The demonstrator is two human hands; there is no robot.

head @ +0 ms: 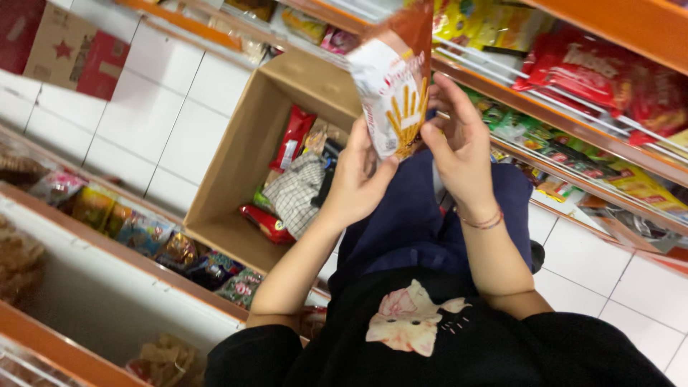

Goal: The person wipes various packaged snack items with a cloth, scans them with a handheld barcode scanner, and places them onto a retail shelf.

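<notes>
White floor tiles (179, 107) run between orange-edged snack shelves (573, 93).

Snack packet (393, 79): white and reddish-brown, printed with yellow sticks, held upright. Its lower edge sits between the left hand (358, 179) and right hand (459, 143), above both palms.

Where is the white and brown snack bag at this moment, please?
In the head view, the white and brown snack bag is upper centre, held between the left hand and right hand, above the open cardboard box.
</notes>
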